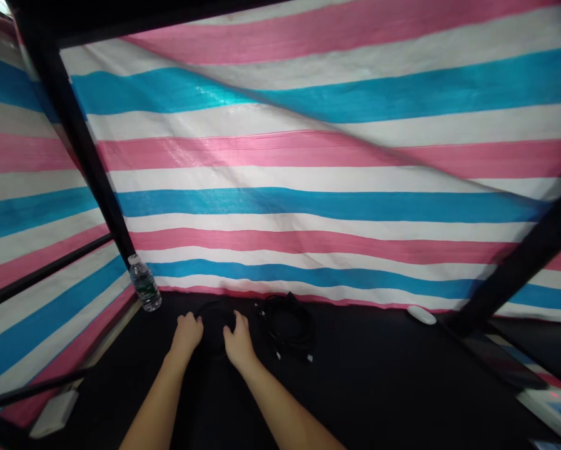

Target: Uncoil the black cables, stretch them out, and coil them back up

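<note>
My left hand (186, 333) and my right hand (237, 340) rest close together on a black table (378, 381), fingers curled around a dark coil of cable (213, 319) that barely stands out from the surface. Both hands seem closed on that coil, one at each side. A second bundle of black cable (287, 328) with small plug ends lies just right of my right hand, not touched.
A clear plastic water bottle (144, 284) stands at the table's back left corner. A small white oval object (421, 315) lies at the back right. Striped pink, blue and white tarpaulin (308, 187) on black frame poles (80, 144) closes off the back and sides.
</note>
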`<move>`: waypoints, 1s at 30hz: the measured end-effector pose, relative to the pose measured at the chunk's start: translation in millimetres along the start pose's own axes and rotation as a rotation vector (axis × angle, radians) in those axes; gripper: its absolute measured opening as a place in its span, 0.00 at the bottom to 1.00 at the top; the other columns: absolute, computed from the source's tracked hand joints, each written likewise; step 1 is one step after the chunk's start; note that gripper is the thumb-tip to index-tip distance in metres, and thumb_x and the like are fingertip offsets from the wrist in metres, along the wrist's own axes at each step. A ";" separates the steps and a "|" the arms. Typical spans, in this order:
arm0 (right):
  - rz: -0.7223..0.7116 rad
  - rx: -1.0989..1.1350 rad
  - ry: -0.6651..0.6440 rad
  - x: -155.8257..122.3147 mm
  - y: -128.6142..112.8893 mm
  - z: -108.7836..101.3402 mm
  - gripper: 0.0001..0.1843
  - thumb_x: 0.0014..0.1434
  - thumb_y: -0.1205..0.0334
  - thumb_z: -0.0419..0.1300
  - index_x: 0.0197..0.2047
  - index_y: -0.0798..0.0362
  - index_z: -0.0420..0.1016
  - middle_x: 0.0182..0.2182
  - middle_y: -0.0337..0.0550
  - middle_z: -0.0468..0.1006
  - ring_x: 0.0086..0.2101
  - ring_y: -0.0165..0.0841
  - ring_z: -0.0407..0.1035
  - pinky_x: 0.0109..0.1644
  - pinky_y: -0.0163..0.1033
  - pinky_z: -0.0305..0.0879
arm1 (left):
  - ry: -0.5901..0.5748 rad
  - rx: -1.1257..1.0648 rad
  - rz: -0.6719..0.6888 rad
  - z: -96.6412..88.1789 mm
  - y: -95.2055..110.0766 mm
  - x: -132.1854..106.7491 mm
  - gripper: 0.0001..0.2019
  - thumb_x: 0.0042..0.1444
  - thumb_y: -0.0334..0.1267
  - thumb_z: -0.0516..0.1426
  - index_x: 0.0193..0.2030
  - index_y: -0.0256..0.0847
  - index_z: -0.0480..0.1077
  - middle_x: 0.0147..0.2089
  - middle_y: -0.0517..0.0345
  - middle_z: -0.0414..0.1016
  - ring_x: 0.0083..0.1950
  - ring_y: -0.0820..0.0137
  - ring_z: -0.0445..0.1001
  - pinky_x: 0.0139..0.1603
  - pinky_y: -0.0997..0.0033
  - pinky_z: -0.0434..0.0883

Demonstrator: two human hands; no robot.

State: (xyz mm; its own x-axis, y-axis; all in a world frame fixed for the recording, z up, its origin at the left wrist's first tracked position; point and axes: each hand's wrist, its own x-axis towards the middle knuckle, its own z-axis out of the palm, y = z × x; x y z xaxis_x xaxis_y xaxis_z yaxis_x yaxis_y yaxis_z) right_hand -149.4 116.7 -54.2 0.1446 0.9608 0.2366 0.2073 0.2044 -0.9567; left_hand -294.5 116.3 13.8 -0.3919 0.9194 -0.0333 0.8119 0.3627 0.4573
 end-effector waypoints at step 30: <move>-0.215 -0.356 -0.170 -16.1 -8.0 -32.6 0.32 0.68 0.43 0.52 0.67 0.54 0.68 0.58 0.56 0.74 0.59 0.49 0.66 0.65 0.53 0.64 | 0.267 0.065 0.002 -6.9 -42.6 -44.2 0.11 0.66 0.42 0.49 0.34 0.43 0.66 0.41 0.52 0.71 0.41 0.62 0.74 0.37 0.66 0.64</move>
State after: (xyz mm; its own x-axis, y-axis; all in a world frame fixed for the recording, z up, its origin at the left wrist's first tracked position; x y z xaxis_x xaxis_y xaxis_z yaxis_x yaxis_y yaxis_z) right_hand -121.8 93.5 -44.8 -0.0932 0.9269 0.3636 0.5393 0.3539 -0.7641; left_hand -314.7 59.1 2.0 -0.4832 0.8507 0.2068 0.8356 0.3776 0.3989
